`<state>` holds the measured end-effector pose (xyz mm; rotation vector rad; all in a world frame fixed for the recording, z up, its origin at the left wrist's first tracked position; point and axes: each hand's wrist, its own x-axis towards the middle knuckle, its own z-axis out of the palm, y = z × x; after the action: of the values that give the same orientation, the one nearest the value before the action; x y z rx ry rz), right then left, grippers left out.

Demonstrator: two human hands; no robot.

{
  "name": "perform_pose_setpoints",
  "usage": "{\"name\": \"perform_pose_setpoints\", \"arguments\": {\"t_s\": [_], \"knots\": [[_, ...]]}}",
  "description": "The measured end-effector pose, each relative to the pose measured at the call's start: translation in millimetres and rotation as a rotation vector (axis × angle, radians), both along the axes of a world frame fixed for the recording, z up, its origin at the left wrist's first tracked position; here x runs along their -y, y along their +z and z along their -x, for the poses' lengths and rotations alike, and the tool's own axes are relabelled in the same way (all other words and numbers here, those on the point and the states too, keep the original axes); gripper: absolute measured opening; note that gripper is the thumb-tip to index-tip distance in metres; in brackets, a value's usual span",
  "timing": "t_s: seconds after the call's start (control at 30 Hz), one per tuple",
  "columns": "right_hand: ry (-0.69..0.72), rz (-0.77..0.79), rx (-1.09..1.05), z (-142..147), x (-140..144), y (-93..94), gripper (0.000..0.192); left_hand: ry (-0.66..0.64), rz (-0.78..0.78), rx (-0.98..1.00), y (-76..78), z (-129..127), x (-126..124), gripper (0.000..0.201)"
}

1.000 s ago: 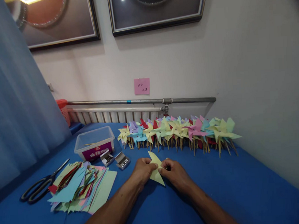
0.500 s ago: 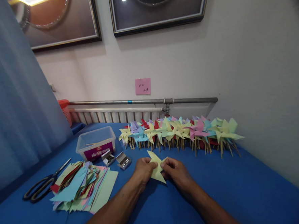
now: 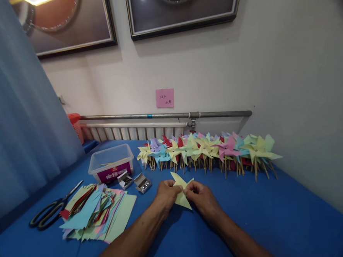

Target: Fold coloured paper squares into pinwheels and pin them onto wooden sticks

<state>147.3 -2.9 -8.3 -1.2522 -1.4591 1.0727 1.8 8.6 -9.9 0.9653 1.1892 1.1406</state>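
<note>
A pale yellow paper pinwheel (image 3: 181,200) is held just above the blue cloth, its pointed blades spreading up and down between my hands. My left hand (image 3: 167,194) pinches it from the left, thumb pressed near its centre. From the right, my right hand (image 3: 200,193) grips the paper close to the middle with thumb and fingertips. The fingers hide the centre, so I cannot tell whether a pin is in it. Two small open boxes of metal pins, one dark (image 3: 126,181) and one silver (image 3: 143,184), lie left of my hands.
Behind my hands stand rows of finished paper pinwheels (image 3: 202,150) on sticks. At the left are a clear plastic tub (image 3: 110,151) with thin sticks, a pile of coloured paper (image 3: 90,218) and black-handled scissors (image 3: 49,213). A radiator pipe (image 3: 165,116) runs along the wall.
The view has shifted very slightly. Both hands keep their hold on the yellow pinwheel, with the right fingertips moved a little inward at its centre.
</note>
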Motion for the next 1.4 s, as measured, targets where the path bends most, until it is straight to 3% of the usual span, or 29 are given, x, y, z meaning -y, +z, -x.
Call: {"name": "perform_pose_setpoints", "arguments": {"t_s": [0.1,0.3,0.67,0.87,1.2,1.3,1.4], "knots": [[-0.06,0.006,-0.088,4,2,1.4,0.021,0.005,-0.004,0.031,-0.3,-1,0,0.018],[-0.073,0.012,-0.183,9,2,0.2,0.059,0.013,-0.001,0.088,2.7,-4,3,0.018],[0.01,-0.017,-0.103,1,5,11.7,0.059,-0.131,0.063,0.118,18.9,8,8,0.027],[0.007,-0.003,-0.15,-1,4,11.5,0.06,-0.092,0.059,0.19,17.8,6,10,0.023],[0.032,-0.018,-0.138,-2,-3,-0.3,0.058,-0.084,0.054,0.05,13.8,2,6,0.018],[-0.03,-0.189,-0.023,-4,4,3.9,0.051,0.024,0.068,0.09,14.0,0,5,0.013],[-0.103,-0.559,0.306,-3,14,5.3,0.039,0.16,0.065,0.247,12.9,1,4,0.016]]}}
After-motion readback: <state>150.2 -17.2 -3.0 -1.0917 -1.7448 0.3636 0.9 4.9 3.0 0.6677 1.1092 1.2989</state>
